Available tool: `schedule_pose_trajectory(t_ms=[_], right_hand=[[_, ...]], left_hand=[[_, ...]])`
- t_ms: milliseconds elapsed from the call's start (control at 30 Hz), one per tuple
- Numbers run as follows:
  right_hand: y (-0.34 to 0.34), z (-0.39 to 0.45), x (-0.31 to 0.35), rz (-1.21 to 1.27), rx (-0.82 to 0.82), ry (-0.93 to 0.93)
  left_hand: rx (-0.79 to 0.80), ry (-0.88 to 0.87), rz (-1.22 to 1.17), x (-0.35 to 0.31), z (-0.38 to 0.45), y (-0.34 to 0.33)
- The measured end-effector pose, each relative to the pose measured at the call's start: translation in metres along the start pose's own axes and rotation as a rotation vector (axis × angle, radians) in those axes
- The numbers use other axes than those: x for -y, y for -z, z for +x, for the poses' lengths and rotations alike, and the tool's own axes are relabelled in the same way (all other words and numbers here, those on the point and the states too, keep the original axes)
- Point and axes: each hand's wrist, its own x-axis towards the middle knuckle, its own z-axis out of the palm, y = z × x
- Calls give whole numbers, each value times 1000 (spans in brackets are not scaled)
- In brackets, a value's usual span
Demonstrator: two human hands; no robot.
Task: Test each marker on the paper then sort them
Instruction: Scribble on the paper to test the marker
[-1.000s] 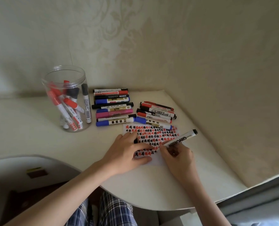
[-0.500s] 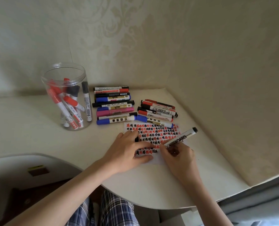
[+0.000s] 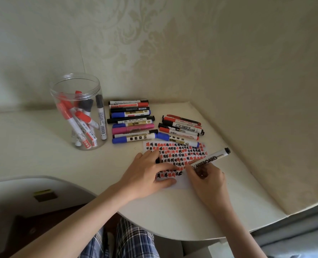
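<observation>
Right hand (image 3: pixel 207 180) gripping marker (image 3: pixel 210 158), tip down-left on paper (image 3: pixel 180 155).

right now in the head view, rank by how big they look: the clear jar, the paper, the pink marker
1. clear jar
2. paper, partly covered by both hands, so its place against the jar is unsure
3. pink marker

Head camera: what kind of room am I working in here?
Probably a home rather than an office or shop: patterned damask wallpaper behind a small cream corner desk, and the seated person wears plaid lounge trousers. A clear plastic jar of markers stands on the desk.
</observation>
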Motion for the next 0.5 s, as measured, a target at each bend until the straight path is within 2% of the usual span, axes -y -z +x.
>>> schedule_pose_trajectory(t_ms=[200,300,433,500], right_hand=[[-1,-1,1,22,6,-3],[1,2,2,116,-24,-41],[8,7,6,276,-13,-144],[9,12,11,356,29,-246]], left_hand=[[9,-3,6,3,0,-3],[12,11,-32,3,0,-5],[97,212,-467,2,-2,12],[92,266,-505,6,-4,25]])
